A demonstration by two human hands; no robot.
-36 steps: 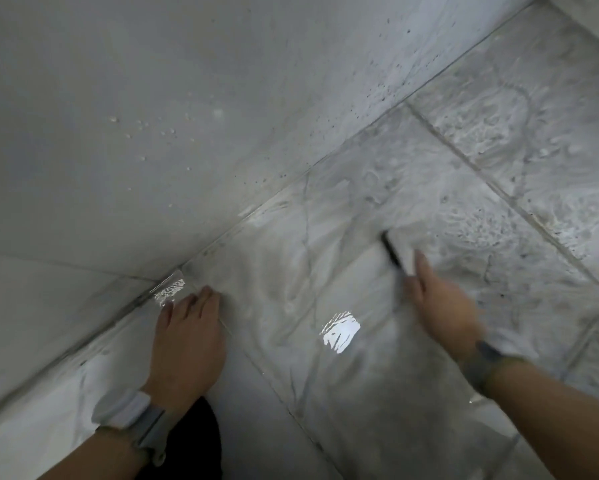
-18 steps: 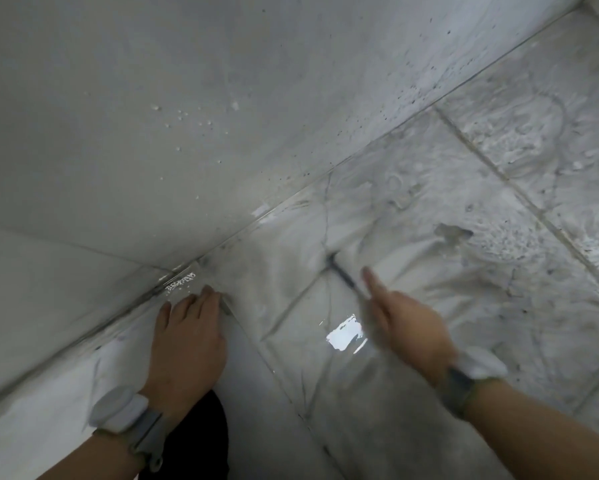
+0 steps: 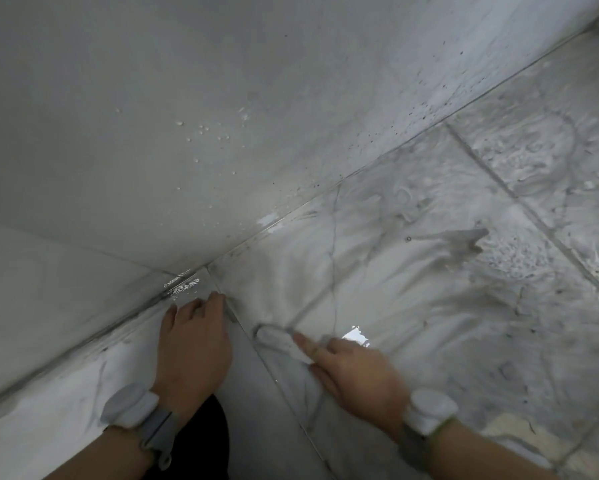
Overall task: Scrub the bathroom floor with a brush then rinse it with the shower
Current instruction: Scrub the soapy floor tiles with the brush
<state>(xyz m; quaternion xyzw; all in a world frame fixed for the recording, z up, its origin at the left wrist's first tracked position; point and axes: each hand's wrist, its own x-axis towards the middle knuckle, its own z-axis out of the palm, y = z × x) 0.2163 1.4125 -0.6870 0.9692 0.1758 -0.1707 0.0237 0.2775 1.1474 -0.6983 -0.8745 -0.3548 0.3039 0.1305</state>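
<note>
right hand [image 3: 356, 372]: curled round blurred brush [image 3: 277, 337] on sudsy floor [image 3: 464, 306]
left hand [image 3: 194, 344]: flat, fingers straight, bracing near wall; holds nothing
progress: scrubbing underway; shower rinse not begun

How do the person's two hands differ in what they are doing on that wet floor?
The left hand lies flat with straight fingers, pressed on the floor near the wall; the right hand grips a brush. The left hand looks sharp, as if at rest; the right hand and brush are blurred, as if moving. The left hand holds nothing; the right hand works the soapy tile. Both wear a grey wrist device.
</note>
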